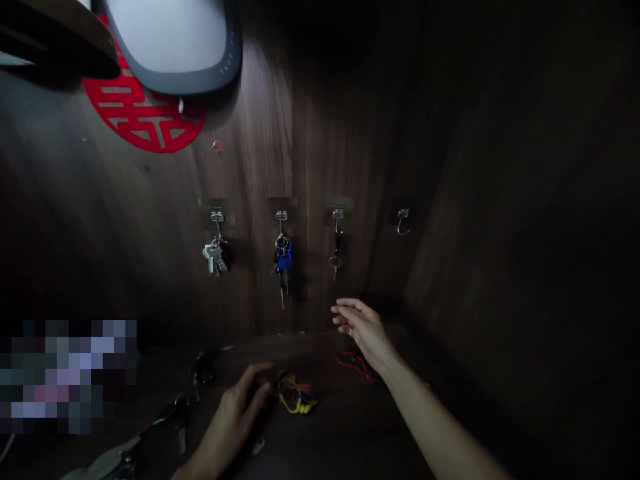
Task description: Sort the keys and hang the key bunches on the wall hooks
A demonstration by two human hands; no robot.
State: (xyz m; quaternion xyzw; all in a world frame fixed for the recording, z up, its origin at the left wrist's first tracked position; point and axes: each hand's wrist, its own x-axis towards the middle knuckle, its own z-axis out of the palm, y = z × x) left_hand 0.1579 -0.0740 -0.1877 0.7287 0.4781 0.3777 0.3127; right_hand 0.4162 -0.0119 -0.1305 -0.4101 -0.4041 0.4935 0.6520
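Note:
My left hand [239, 407] hovers low over the dark wooden surface, thumb and fingers apart, holding nothing. Just right of its fingertips lies a tangled bundle with a yellow cord [299, 403] and some orange and blue parts. My right hand [361, 327] is raised off the surface with fingers stretched out, and no object shows in it. Above its fingertips a key on a ring [335, 264] hangs from a wall hook [338, 215]. A red cord [353, 363] lies beside my right wrist, partly hidden by it.
Silver keys [215, 259] and a blue-tagged key bunch [283, 257] hang from hooks further left. A bare hook [403, 223] is at the right. Dark keys [203, 373] lie left of my left hand. A lamp [170, 40] covers part of a red cutout [150, 127].

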